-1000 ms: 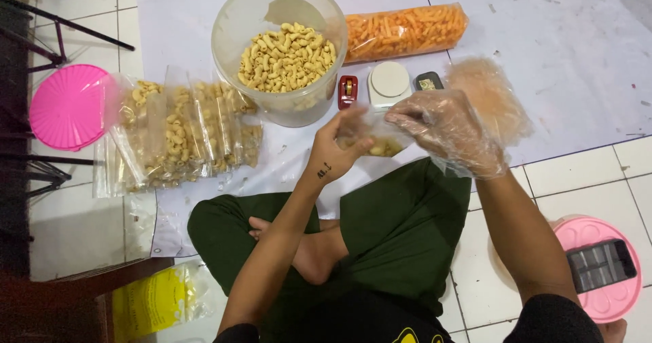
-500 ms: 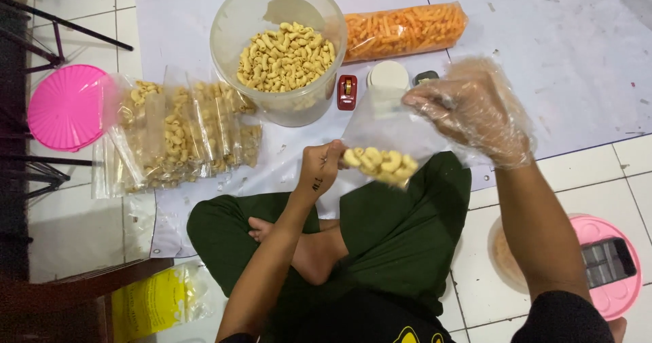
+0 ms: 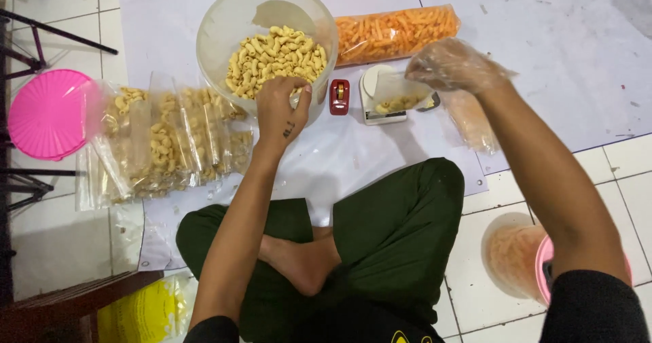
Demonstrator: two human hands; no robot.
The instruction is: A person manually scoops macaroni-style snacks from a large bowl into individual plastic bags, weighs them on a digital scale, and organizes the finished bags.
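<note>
My left hand (image 3: 278, 109) is at the near rim of a big clear tub (image 3: 224, 24) of pale curled snacks (image 3: 275, 54), fingers curled shut; I cannot see anything in them. My right hand (image 3: 451, 64), in a thin plastic glove, grips the top of a small clear bag (image 3: 397, 98) partly filled with the same snacks. The bag rests on a small white scale (image 3: 380, 112) in front of the tub.
A red tape dispenser (image 3: 339, 96) lies left of the scale. Several filled bags (image 3: 170, 146) lie at the left on the white sheet (image 3: 543, 58), next to a pink lid (image 3: 44, 112). A long bag of orange sticks (image 3: 394, 32) lies behind. My crossed legs (image 3: 380, 234) are below.
My right hand carried the small bag from above my lap forward onto the scale. My left hand let go of the bag and moved up to the tub's rim.
</note>
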